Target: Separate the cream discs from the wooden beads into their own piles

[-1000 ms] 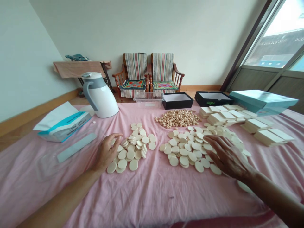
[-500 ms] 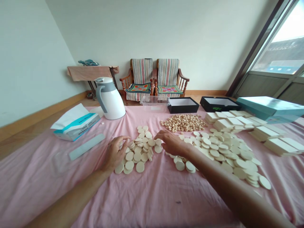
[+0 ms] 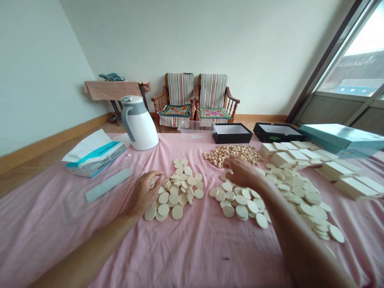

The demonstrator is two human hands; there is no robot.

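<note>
At the left edge of a smaller heap of pale round wooden discs [image 3: 174, 198], my left hand [image 3: 147, 191] rests with its fingers apart and curved, index finger reaching over the discs. Nothing is seen held in it. Over the back of a larger heap of the same discs [image 3: 241, 201] is my right hand [image 3: 242, 173], its fingers spread and bent downward. No disc shows between its fingers, though the palm is hidden. Just beyond that hand lies a pile of small wooden beads or knobs [image 3: 216, 155]. My right forearm covers part of the larger heap.
Stacks of pale rectangular wooden pieces [image 3: 283, 159] lie at right, near a light blue box [image 3: 336, 136]. Black trays [image 3: 232, 138] and a clear plastic container [image 3: 196, 129] line the back. A white jug [image 3: 144, 130] and tissue box [image 3: 96, 158] stand at left on the pink cloth [image 3: 168, 256].
My right hand has moved right, from the smaller heap to the back of the larger one. A few discs at the smaller heap's right edge have shifted. My left hand has stayed put.
</note>
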